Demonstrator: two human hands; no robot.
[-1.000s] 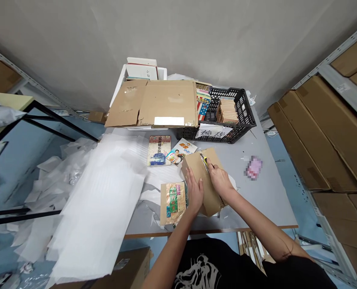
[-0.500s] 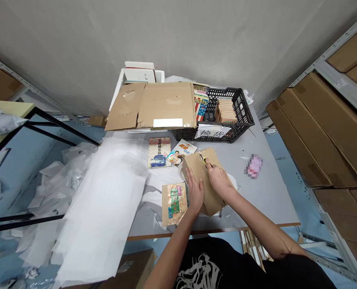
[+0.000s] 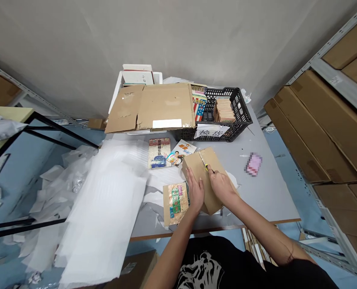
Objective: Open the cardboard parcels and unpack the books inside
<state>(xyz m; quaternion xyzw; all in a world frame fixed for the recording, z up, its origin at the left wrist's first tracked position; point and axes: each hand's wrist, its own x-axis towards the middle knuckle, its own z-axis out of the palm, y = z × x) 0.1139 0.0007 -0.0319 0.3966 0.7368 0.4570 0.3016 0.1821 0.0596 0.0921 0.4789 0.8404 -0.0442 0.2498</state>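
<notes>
A right hand (image 3: 221,188) grips a box cutter (image 3: 206,165) on a cardboard parcel (image 3: 204,180) at the table's (image 3: 265,192) near edge. The open left hand (image 3: 195,190) presses it flat, a book (image 3: 175,204) just beside, a black crate (image 3: 235,120) beyond, foam sheets (image 3: 103,204) left.

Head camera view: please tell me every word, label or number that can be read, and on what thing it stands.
"换货" on the paper sign on the black plastic crate
"猫乐队" on the cover of the paperback book; the characters before it are too small
"小白", not certain, on the white book
The pink item is blurred, unreadable.
</notes>
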